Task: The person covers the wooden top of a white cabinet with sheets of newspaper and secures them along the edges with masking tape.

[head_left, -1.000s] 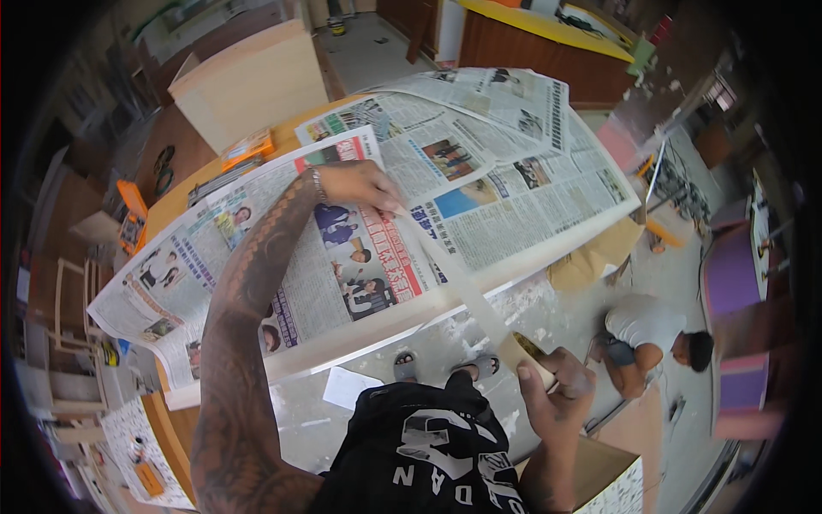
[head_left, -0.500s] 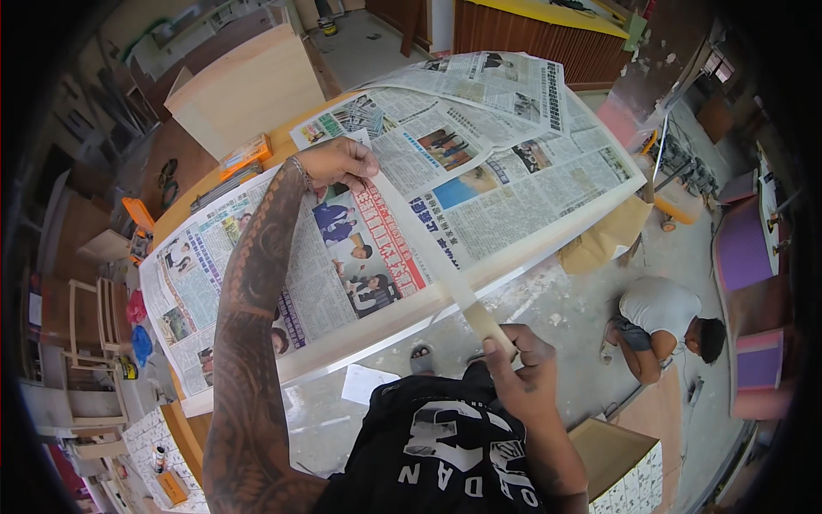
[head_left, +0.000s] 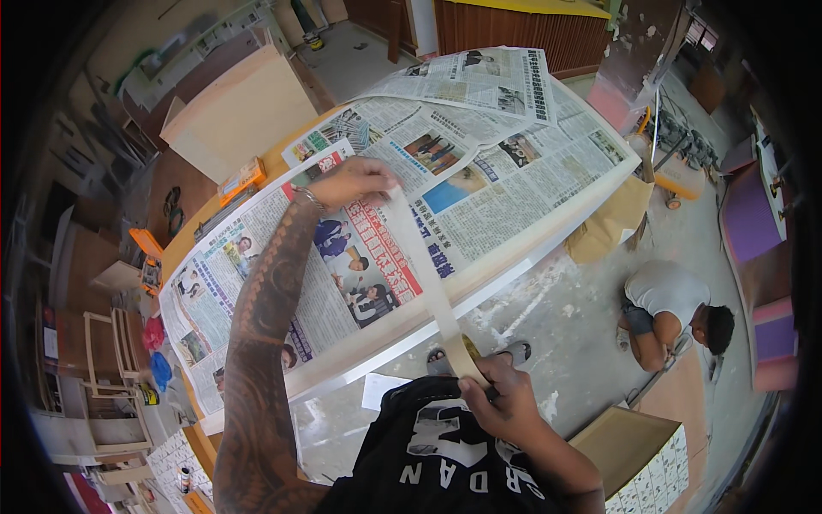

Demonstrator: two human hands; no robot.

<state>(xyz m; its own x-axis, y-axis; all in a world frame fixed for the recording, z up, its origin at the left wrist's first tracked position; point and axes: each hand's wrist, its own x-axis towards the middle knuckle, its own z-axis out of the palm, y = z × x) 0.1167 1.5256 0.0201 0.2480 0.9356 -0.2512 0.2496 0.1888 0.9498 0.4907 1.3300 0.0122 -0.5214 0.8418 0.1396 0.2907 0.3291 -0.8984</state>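
Note:
Between my two hands stretches a strip of pale masking tape (head_left: 435, 287), running over the newspaper sheets (head_left: 479, 218) and past the near edge of the long board (head_left: 360, 355). My left hand (head_left: 358, 182) pinches the strip's far end above the newspapers. My right hand (head_left: 501, 394) grips the tape roll (head_left: 467, 358) in front of my black shirt, beyond the board's near edge. The newspapers overlap and cover most of the board's top; a folded sheet (head_left: 479, 81) lies loosely over the far end.
An orange box (head_left: 242, 178) sits on the table's far edge, beside a wooden panel (head_left: 240, 107). On the right a person (head_left: 672, 308) squats on the floor. Brown paper (head_left: 610, 224) hangs by the board's right end. A tan box (head_left: 621, 445) stands at lower right.
My left hand has moved slightly right and down with the tape end. My right hand and the roll have shifted left and nearer to me, so the strip hangs more steeply.

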